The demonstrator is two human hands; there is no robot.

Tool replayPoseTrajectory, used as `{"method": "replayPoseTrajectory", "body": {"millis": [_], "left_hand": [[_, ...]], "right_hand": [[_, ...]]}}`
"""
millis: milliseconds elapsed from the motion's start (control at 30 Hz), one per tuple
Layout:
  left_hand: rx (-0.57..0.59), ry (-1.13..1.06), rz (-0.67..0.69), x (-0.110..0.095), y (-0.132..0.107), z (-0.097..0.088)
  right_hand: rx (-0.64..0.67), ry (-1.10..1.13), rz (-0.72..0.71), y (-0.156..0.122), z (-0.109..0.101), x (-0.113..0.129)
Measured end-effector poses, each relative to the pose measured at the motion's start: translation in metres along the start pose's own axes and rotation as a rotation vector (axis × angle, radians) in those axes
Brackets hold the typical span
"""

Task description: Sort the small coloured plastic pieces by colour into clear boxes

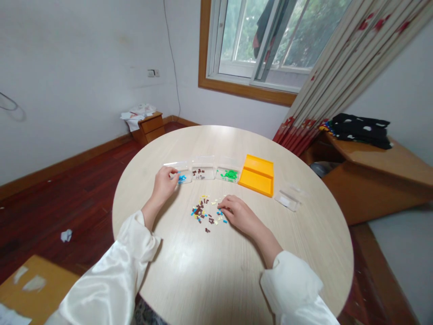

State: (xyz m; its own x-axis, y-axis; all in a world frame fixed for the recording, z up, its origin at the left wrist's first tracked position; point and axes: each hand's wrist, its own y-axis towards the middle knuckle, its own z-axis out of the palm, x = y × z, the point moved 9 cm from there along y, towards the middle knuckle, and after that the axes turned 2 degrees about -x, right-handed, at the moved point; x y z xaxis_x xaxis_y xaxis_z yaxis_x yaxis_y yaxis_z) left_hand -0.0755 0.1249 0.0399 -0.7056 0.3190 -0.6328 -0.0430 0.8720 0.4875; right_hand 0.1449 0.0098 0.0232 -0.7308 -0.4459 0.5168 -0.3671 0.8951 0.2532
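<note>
My left hand (164, 185) is at the leftmost clear plastic box, fingers pinched together over the small blue bricks (181, 178) in it. Whatever is between those fingertips is too small to make out. At the right edge of a loose pile of brown, blue, yellow and cream toy bricks (199, 211) is my right hand (238, 214), its thumb and fingers drawn together close to the table. I cannot make out what it pinches. The middle clear box (209, 173) holds a few brown bricks, and the right one has many green bricks (231, 174).
An open yellow case (257, 184) lies right of the clear boxes, with another small clear box (287, 201) beyond it. All stand on a round pale table (203, 280). A wooden cabinet (379, 180) with dark cloth stands at the right, near the curtain (324, 76).
</note>
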Motion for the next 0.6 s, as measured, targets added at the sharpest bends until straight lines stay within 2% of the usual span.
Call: {"method": "replayPoseTrajectory", "body": {"millis": [100,233,467,600], "left_hand": [[-0.004,0.083,-0.03,0.017,0.003,0.0],[0.003,0.149,-0.038,0.024,0.002,0.003],[0.014,0.134,-0.027,0.02,0.0,0.003],[0.018,0.049,0.023,0.005,-0.002,0.003]], "right_hand": [[0.014,-0.003,0.023,0.001,0.002,-0.002],[0.007,0.002,0.052,0.001,0.003,-0.005],[-0.003,-0.001,0.059,0.001,0.004,-0.005],[-0.027,0.017,0.073,0.001,0.002,-0.004]]}}
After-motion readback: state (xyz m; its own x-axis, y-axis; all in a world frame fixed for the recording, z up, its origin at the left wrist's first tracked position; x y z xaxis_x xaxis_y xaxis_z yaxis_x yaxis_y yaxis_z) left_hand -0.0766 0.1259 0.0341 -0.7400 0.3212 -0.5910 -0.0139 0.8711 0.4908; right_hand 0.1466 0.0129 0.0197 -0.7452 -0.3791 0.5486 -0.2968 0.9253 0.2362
